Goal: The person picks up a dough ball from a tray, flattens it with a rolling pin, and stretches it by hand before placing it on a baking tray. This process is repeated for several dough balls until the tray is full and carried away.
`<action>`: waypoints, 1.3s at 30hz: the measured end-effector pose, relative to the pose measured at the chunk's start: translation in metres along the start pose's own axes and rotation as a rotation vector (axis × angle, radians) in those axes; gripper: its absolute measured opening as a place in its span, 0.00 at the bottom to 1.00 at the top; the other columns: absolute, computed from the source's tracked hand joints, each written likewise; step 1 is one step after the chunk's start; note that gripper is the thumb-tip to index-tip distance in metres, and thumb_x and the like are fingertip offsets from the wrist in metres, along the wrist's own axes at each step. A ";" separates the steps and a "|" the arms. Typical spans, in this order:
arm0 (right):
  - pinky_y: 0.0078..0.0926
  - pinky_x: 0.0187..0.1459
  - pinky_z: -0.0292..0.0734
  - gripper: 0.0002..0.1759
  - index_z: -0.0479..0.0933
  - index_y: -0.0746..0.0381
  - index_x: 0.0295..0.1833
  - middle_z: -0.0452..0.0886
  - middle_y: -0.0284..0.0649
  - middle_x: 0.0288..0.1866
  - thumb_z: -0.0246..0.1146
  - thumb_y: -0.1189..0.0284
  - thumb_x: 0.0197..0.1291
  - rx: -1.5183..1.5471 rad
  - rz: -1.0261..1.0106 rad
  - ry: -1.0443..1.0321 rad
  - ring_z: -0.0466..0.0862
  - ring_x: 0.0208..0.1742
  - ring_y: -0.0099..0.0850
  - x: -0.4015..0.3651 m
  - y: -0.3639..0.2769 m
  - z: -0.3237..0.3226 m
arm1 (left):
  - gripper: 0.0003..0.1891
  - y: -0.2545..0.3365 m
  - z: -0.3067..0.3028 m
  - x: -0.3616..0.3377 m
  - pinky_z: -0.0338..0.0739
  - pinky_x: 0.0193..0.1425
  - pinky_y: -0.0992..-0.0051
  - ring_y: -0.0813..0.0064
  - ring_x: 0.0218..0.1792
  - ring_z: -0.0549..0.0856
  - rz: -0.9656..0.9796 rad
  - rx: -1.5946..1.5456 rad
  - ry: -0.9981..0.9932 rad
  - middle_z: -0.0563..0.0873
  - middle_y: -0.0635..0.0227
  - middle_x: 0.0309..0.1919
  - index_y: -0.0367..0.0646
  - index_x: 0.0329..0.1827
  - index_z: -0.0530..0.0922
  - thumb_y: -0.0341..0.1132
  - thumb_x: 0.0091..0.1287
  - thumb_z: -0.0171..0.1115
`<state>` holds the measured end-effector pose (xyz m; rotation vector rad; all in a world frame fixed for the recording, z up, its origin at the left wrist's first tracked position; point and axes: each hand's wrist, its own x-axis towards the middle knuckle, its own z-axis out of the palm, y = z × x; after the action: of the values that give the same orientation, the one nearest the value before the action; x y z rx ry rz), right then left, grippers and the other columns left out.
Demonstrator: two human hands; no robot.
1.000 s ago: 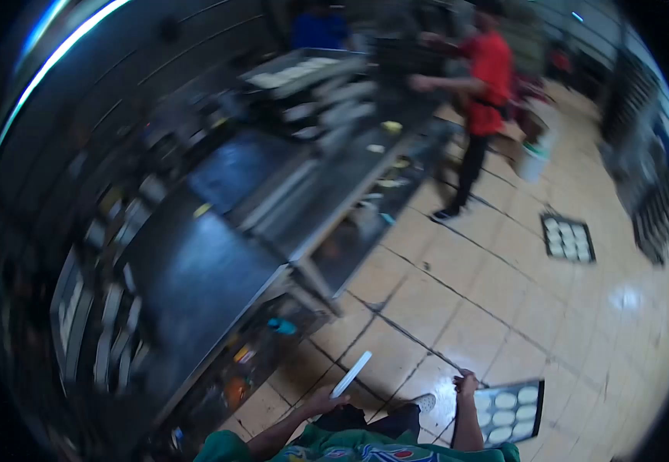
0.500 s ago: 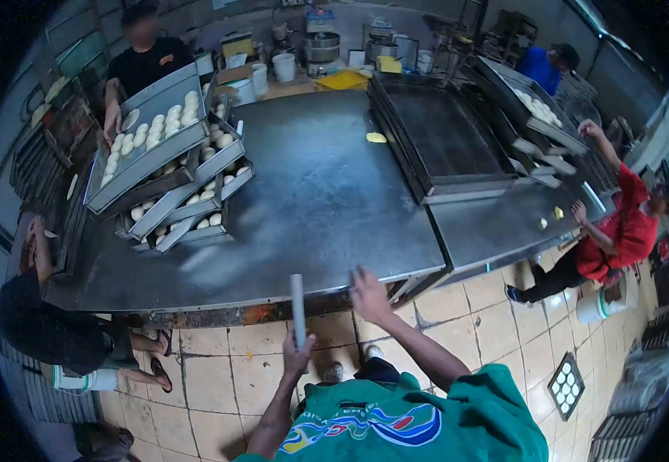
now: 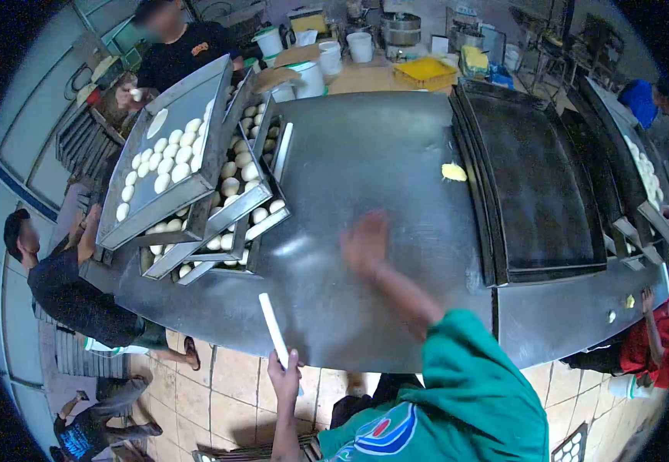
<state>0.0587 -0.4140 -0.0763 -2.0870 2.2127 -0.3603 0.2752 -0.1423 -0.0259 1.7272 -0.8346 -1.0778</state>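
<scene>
My left hand (image 3: 284, 371) is closed around the lower end of a thin white rolling pin (image 3: 273, 327). The pin points up and slightly left over the front edge of the dark metal table (image 3: 334, 300). Stretched out over the middle of the table, my right hand (image 3: 367, 242) is smeared by motion, and its fingers cannot be made out clearly. To its right, a small yellow lump (image 3: 453, 172) lies beside the stacked dark trays (image 3: 538, 177). Left of the hand, tilted trays hold round pale dough balls (image 3: 171, 154).
A person in black (image 3: 196, 54) stands behind the dough trays, another (image 3: 73, 285) at the left edge. A person in red (image 3: 658, 339) is at the right. White buckets (image 3: 360, 48) and a yellow tray (image 3: 425, 73) stand at the back.
My view has shifted closer to the table. My right hand has reached forward from the front edge to over the tabletop. The rolling pin stays in my left hand.
</scene>
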 end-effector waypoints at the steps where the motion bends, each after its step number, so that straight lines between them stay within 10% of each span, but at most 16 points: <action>1: 0.54 0.78 0.42 0.45 0.53 0.83 0.73 0.51 0.69 0.77 0.42 0.49 0.71 0.247 -0.176 -0.003 0.49 0.80 0.60 -0.036 -0.014 0.027 | 0.10 -0.002 0.012 0.008 0.70 0.22 0.83 0.83 0.23 0.79 -0.003 -0.005 0.000 0.81 0.69 0.28 0.38 0.48 0.73 0.31 0.70 0.63; 5: 0.55 0.79 0.41 0.44 0.58 0.82 0.70 0.58 0.69 0.74 0.48 0.49 0.70 0.240 -0.797 -0.157 0.51 0.79 0.60 -0.237 -0.003 0.006 | 0.15 0.001 0.043 0.029 0.79 0.37 0.68 0.70 0.31 0.83 0.140 0.418 -0.014 0.83 0.60 0.30 0.34 0.49 0.74 0.34 0.66 0.66; 8: 0.53 0.79 0.38 0.48 0.53 0.78 0.74 0.49 0.63 0.79 0.49 0.45 0.69 0.486 -0.471 -0.531 0.44 0.82 0.55 -0.278 0.075 -0.039 | 0.21 -0.017 0.038 0.031 0.80 0.47 0.61 0.52 0.40 0.85 0.374 0.572 -0.039 0.84 0.50 0.40 0.36 0.54 0.79 0.37 0.61 0.70; 14: 0.47 0.79 0.40 0.50 0.53 0.76 0.76 0.49 0.63 0.80 0.48 0.42 0.67 0.009 -0.123 -0.159 0.46 0.81 0.57 -0.055 0.112 -0.032 | 0.21 -0.011 0.040 0.049 0.78 0.52 0.60 0.54 0.47 0.82 0.584 0.608 -0.100 0.80 0.58 0.44 0.44 0.57 0.80 0.38 0.61 0.70; 17: 0.42 0.50 0.79 0.28 0.77 0.73 0.53 0.83 0.61 0.48 0.69 0.61 0.58 0.321 -0.108 -0.020 0.84 0.51 0.50 0.128 0.122 -0.001 | 0.20 -0.018 0.029 0.070 0.76 0.53 0.61 0.56 0.47 0.80 0.634 0.697 -0.047 0.80 0.59 0.44 0.46 0.55 0.82 0.40 0.60 0.71; 18: 0.38 0.43 0.80 0.18 0.79 0.70 0.49 0.85 0.54 0.42 0.68 0.69 0.57 0.590 -0.040 -0.091 0.86 0.45 0.46 0.139 0.058 -0.105 | 0.19 -0.021 0.020 0.078 0.75 0.53 0.61 0.56 0.48 0.80 0.652 0.697 -0.019 0.80 0.60 0.44 0.46 0.54 0.83 0.42 0.61 0.70; 20: 0.40 0.43 0.76 0.13 0.78 0.68 0.46 0.81 0.51 0.39 0.63 0.74 0.55 0.581 -0.587 0.522 0.83 0.42 0.44 0.144 -0.040 -0.204 | 0.18 -0.043 0.001 0.094 0.73 0.53 0.61 0.58 0.48 0.79 0.675 0.687 0.020 0.80 0.62 0.45 0.48 0.51 0.84 0.45 0.61 0.70; 23: 0.38 0.40 0.76 0.09 0.79 0.65 0.41 0.80 0.48 0.34 0.60 0.78 0.53 0.834 -1.007 0.400 0.82 0.38 0.44 0.125 -0.185 -0.307 | 0.16 -0.037 -0.033 0.108 0.71 0.55 0.62 0.60 0.49 0.79 0.700 0.706 0.015 0.80 0.63 0.45 0.49 0.49 0.85 0.45 0.61 0.70; 30: 0.40 0.51 0.79 0.18 0.81 0.64 0.48 0.85 0.51 0.44 0.63 0.71 0.50 0.230 -1.209 -0.205 0.84 0.48 0.47 0.176 -0.397 -0.257 | 0.22 -0.078 -0.079 0.158 0.79 0.47 0.57 0.55 0.43 0.83 0.736 0.597 -0.071 0.83 0.60 0.41 0.47 0.46 0.86 0.56 0.61 0.68; 39: 0.40 0.59 0.76 0.33 0.75 0.65 0.62 0.81 0.53 0.56 0.70 0.64 0.50 -0.099 -1.182 -0.436 0.81 0.58 0.49 0.194 -0.422 -0.206 | 0.20 -0.071 -0.083 0.161 0.80 0.44 0.54 0.56 0.42 0.84 0.792 0.471 -0.166 0.85 0.60 0.36 0.49 0.46 0.86 0.54 0.62 0.67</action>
<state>0.4112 -0.6018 0.2371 -2.9090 0.6081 0.1660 0.4193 -0.2283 -0.1237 1.4346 -1.7938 -0.4986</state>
